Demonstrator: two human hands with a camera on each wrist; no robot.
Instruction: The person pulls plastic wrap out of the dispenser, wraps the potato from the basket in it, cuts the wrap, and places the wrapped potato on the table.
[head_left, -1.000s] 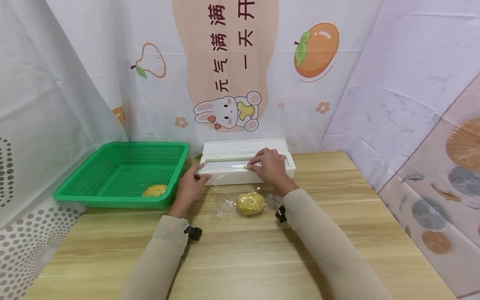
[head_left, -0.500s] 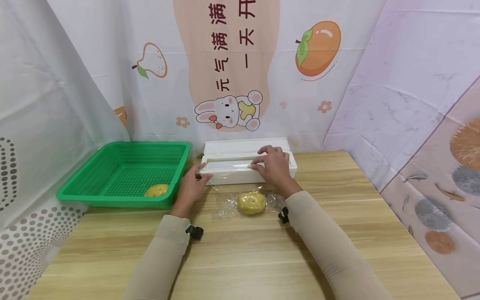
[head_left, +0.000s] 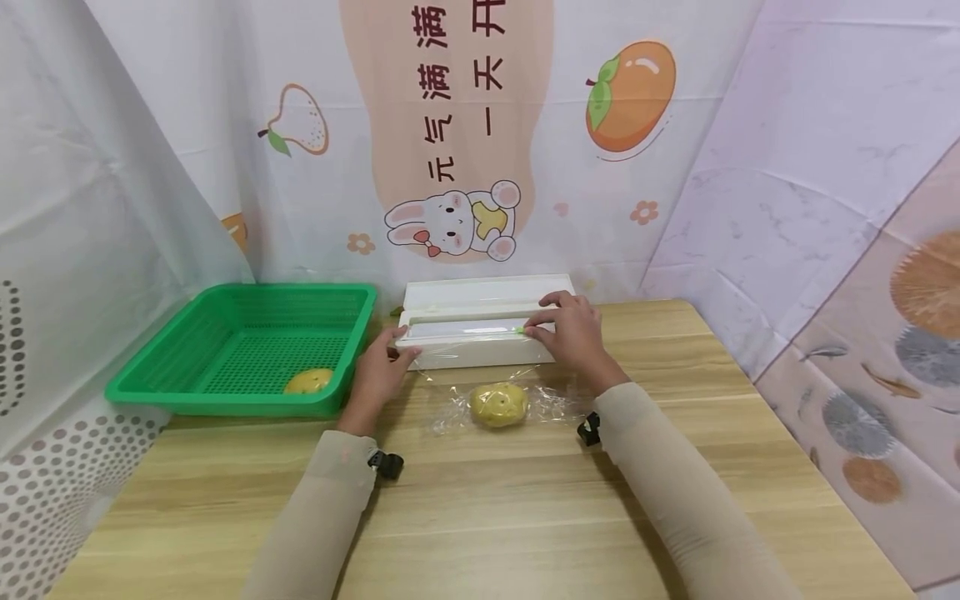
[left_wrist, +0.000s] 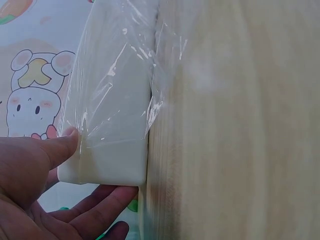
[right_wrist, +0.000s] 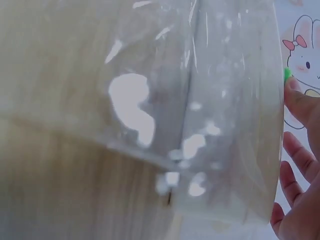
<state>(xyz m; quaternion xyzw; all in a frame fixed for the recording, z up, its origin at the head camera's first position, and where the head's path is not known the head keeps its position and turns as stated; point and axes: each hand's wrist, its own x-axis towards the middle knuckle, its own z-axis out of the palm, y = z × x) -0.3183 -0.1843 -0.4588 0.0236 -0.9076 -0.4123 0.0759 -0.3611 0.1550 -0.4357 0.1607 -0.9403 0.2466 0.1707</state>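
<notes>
A white cling film box (head_left: 472, 356) lies at the back of the table, its lid raised. My left hand (head_left: 380, 368) grips its left end; in the left wrist view the thumb lies on the film-covered face and fingers are under the end of the box (left_wrist: 112, 162). Along the box's front edge, my right hand (head_left: 576, 333) pinches a small green slide cutter (head_left: 521, 331), also visible in the right wrist view as a green tab (right_wrist: 287, 74) by the thumb. Clear cling film (left_wrist: 120, 60) drapes from the box onto the table. A potato (head_left: 498, 406) wrapped in film lies before it.
To the left stands a green plastic basket (head_left: 225, 409) with a potato (head_left: 308, 382) inside. A printed curtain (head_left: 300, 208) hangs close behind the box. The wooden table (head_left: 480, 508) extends forward, with its right edge beyond my right arm.
My right hand has slid the green cutter rightwards along the box edge. My left hand has kept its hold on the left end. The wrapped potato has stayed in place.
</notes>
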